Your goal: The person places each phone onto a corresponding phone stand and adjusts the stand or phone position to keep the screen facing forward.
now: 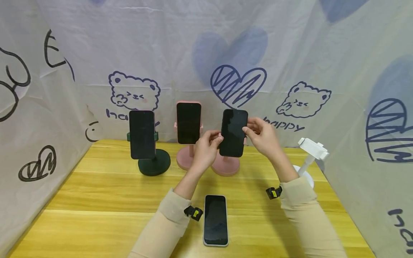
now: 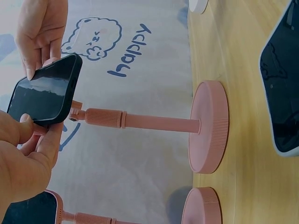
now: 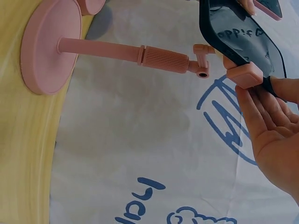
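Observation:
A black smartphone [image 1: 234,133] stands upright at a pink phone stand [image 1: 226,165] on the table. My right hand [image 1: 262,138] pinches the phone's right edge, thumb in front and fingers behind. On the opposite edge my left hand [image 1: 207,147] pinches the phone, its thumb at the side by the clamp. The right wrist view shows a pink clamp jaw against the phone's side, close to the right fingers [image 3: 271,109]. In the left wrist view the stand's pole [image 2: 161,122] runs from the round base to behind the phone.
Left of my hands, one phone [image 1: 189,123] sits in another pink stand and one [image 1: 142,134] in a dark green stand. A white stand [image 1: 313,148] holding no phone is at the right. A light-cased phone [image 1: 216,220] lies between my forearms. Printed cloth [image 1: 180,46] hangs behind the table.

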The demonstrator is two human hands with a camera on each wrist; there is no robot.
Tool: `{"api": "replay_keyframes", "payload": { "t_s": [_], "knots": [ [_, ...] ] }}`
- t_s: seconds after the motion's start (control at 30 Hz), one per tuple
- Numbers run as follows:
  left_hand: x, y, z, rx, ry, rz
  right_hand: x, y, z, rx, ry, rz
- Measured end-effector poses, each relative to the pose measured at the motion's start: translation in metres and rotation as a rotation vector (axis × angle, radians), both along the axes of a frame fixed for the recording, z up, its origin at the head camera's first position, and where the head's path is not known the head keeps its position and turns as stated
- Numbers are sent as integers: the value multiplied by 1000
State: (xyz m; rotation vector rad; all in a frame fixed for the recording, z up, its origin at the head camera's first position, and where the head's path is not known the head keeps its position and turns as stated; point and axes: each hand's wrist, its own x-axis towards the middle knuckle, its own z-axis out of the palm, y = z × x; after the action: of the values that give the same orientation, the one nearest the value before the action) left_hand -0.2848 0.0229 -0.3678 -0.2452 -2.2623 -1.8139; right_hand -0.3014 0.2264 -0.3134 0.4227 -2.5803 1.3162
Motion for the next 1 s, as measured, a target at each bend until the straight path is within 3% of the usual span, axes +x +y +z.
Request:
{"api": "replay_keyframes", "payload": {
  "t_s": [0.43,0.63,1.0],
  "knots": [
    [-1,0,0,-1,-1,12,5,2,1,117,54,7],
    [-1,0,-2,-1,-20,16,6,0,-4,106,63,-15],
    [-2,-1,1,-52,14,1,7,-8,-28,-47,399,-98]
  ]
}}
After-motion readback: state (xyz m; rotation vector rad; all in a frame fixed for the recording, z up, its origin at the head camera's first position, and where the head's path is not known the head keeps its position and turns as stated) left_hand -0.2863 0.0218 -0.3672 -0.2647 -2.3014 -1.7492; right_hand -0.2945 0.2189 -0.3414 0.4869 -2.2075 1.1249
